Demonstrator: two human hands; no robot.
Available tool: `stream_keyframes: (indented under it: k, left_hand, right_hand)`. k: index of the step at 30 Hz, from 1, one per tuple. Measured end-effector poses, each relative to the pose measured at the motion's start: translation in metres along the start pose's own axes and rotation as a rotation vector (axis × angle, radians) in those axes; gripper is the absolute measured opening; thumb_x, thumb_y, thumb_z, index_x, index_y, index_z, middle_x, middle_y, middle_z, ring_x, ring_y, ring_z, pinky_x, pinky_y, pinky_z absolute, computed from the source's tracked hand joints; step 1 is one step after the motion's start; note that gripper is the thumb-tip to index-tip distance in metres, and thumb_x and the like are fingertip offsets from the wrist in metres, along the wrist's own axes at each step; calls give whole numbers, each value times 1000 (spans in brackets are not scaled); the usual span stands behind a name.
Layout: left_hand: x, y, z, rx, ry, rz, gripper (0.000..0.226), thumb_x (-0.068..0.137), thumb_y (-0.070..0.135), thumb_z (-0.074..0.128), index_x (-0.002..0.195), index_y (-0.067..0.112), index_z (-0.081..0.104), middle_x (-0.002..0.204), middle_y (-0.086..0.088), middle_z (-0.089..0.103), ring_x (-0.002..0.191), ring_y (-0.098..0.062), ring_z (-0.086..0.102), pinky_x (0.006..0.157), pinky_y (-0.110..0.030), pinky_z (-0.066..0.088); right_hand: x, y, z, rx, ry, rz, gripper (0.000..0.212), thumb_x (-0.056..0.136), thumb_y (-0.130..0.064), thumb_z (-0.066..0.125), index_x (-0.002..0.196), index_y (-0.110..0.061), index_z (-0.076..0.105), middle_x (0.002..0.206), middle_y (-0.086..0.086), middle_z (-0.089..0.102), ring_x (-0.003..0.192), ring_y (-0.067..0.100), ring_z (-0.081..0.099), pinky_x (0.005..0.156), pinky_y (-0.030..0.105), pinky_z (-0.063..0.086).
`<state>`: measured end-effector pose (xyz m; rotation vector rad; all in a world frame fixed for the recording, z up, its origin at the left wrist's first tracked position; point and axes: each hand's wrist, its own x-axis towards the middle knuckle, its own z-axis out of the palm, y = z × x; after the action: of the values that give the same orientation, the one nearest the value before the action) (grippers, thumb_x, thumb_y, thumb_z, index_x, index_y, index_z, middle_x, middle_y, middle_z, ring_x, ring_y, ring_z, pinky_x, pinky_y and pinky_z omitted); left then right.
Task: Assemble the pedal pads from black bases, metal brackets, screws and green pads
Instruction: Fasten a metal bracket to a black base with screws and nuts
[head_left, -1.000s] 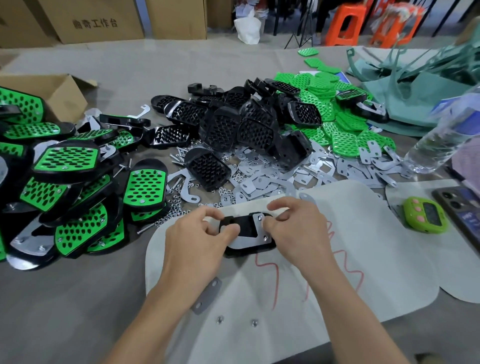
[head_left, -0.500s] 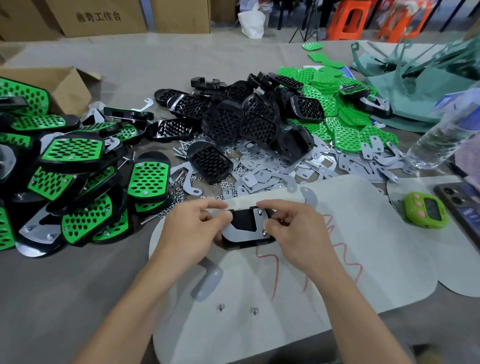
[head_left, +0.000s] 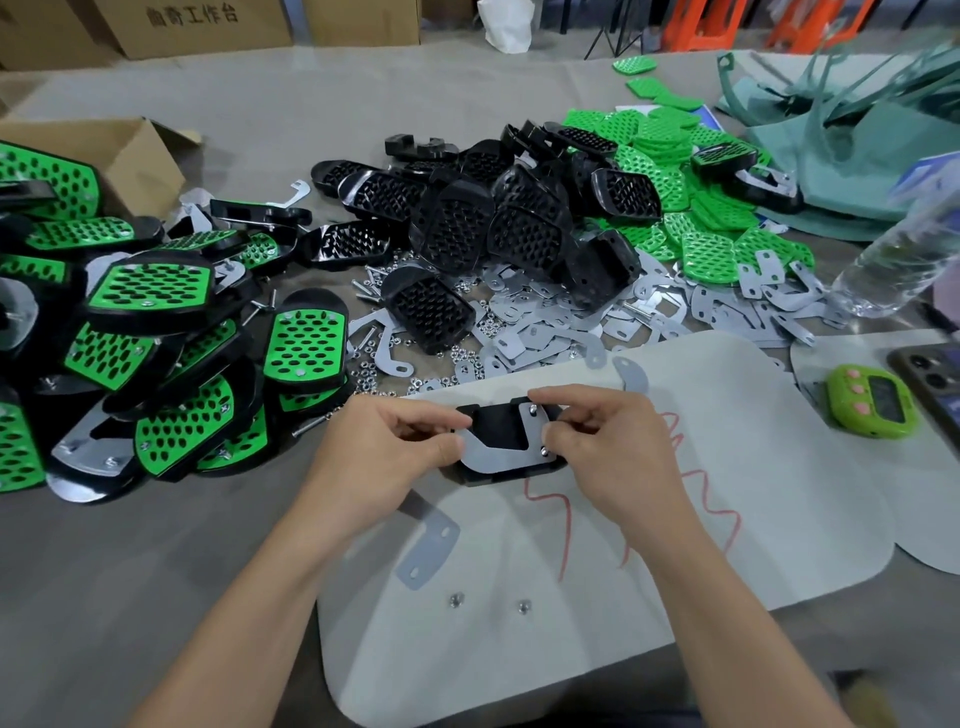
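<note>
A black base (head_left: 501, 428) lies underside up on the white mat (head_left: 597, 597), with a metal bracket (head_left: 506, 454) laid across it and two screws through the bracket's right arm. My left hand (head_left: 387, 452) grips the base's left end. My right hand (head_left: 605, 447) pinches the bracket's right arm against the base. A loose flat bracket (head_left: 428, 551) and two nuts (head_left: 456, 600) lie on the mat nearer me. Black bases (head_left: 488, 223), green pads (head_left: 675, 171) and metal brackets (head_left: 571, 322) are heaped beyond my hands.
Finished green-topped pedal pads (head_left: 150, 332) are piled at the left beside a cardboard box (head_left: 109, 156). A green timer (head_left: 870, 410), a phone (head_left: 930, 379) and a plastic bottle (head_left: 893, 260) sit at the right. Loose nuts and screws (head_left: 363, 364) lie scattered near the mat's far edge.
Both hands have stayed on the base and bracket, shifting their fingers slightly. The view has tilted, so everything sits a little higher in the frame.
</note>
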<state>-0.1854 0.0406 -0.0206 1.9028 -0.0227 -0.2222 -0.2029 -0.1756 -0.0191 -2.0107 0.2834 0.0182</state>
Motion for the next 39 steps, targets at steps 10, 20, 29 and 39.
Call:
stream_keyframes:
  k: [10,20,29,39]
  left_hand:
    - [-3,-5,3,50,17,49,28,84,15,83,95,41,80,76,9,74,61,-3,60,64,-26,51]
    - [1,-6,-5,-18,-90,34,39,87,0,75,95,38,81,73,7,71,62,-7,59,63,-21,51]
    - [-1,-1,-1,-7,-72,76,35,75,-8,80,86,25,81,73,-6,71,65,-8,60,65,-17,49]
    - [-2,-4,3,-39,-21,-5,37,70,0,82,87,33,79,71,5,72,64,-10,62,66,-30,53]
  right_hand:
    - [-11,-7,4,-244,22,-119,36,77,-29,79,109,-39,69,87,-18,62,73,-1,56,70,16,43]
    - [-30,-17,28,-520,-32,-365,23,74,-37,82,93,-28,73,92,-15,63,102,10,43,91,31,40]
    - [-23,-10,26,-377,-51,-328,18,71,-34,88,80,-31,72,89,-19,64,92,7,44,80,9,33]
    - [-26,-13,31,-414,-25,-310,18,73,-32,86,83,-25,74,96,-16,64,98,9,44,83,19,32]
